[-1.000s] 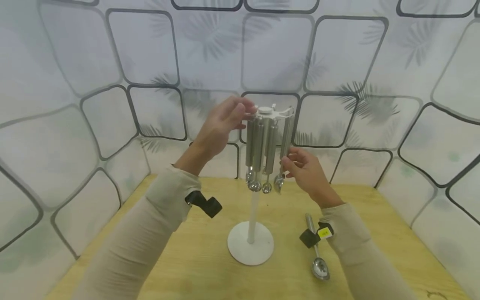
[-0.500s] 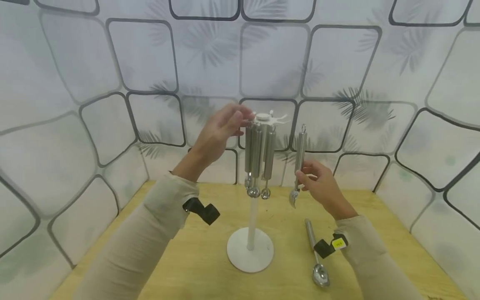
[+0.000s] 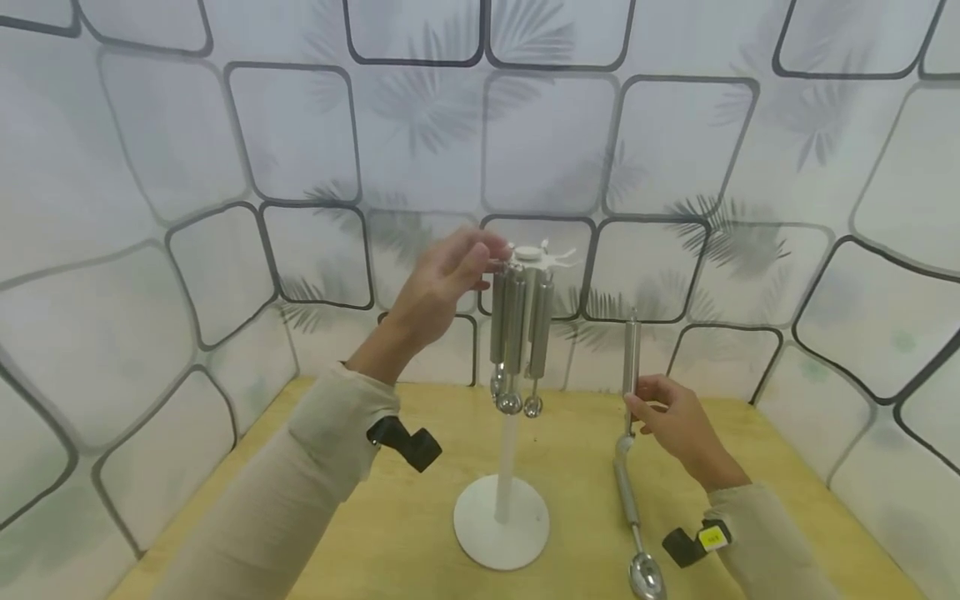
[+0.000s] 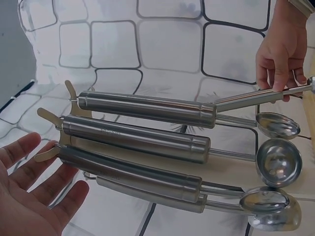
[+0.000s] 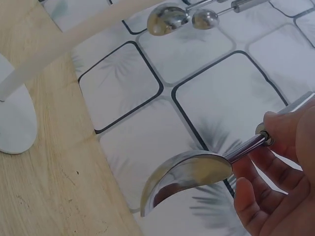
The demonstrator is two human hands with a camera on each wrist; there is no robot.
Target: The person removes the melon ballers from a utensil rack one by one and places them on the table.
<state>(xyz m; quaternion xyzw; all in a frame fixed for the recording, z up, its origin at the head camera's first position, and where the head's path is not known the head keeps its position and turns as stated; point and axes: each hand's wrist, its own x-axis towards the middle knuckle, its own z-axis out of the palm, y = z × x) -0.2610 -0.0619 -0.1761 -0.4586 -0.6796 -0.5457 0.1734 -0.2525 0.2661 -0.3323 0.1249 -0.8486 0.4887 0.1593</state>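
A white stand with hooked arms (image 3: 529,252) holds several hanging steel scoops (image 3: 513,325), their bowls pointing down. At its top left my left hand (image 3: 442,287) has its fingertips by the hooks; in the left wrist view those fingers (image 4: 29,152) are spread and loose, around one hook, gripping no handle. Right of the stand, my right hand (image 3: 675,421) pinches a steel ice cream scoop (image 3: 632,354) at the lower handle. It is upright in the air, bowl down. The right wrist view shows its curved, pointed bowl (image 5: 189,172) and thin neck clearly.
Another steel scoop (image 3: 628,496) lies on the wooden table (image 3: 390,500), below my right hand, its oval bowl toward me. The stand's round white base (image 3: 501,533) is on the table in front of me. Patterned cloth walls (image 3: 420,125) surround the table.
My right hand has lifted the scoop off the stand's right arm and carried it right and down. My left hand stays at the hooks. The head view has tilted up slightly.
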